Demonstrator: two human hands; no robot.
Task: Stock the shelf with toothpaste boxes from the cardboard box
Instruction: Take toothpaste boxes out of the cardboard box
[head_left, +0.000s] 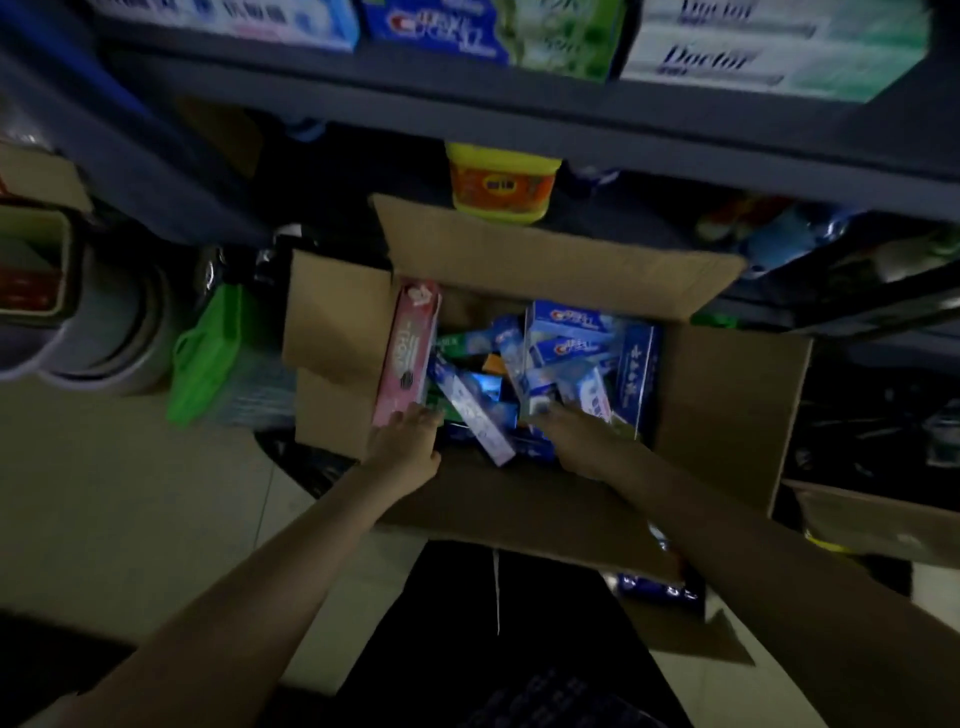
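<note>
An open cardboard box (727, 395) stands on the floor under the shelf (467, 104), filled with several toothpaste boxes, mostly blue (587, 332). A long pink toothpaste box (408, 348) leans against the left inner wall. My left hand (405, 447) reaches in at the lower end of the pink box, fingers touching it. My right hand (576, 441) reaches into the pile of blue boxes, fingertips hidden among them. The shelf above carries rows of toothpaste boxes (769, 47).
A yellow tub (501, 184) stands on the lower shelf behind the box. A green bag (208, 353) and stacked basins (104, 332) lie at the left. Another cardboard box (872, 525) sits at the right. A blue toothpaste box (660, 590) lies on the floor.
</note>
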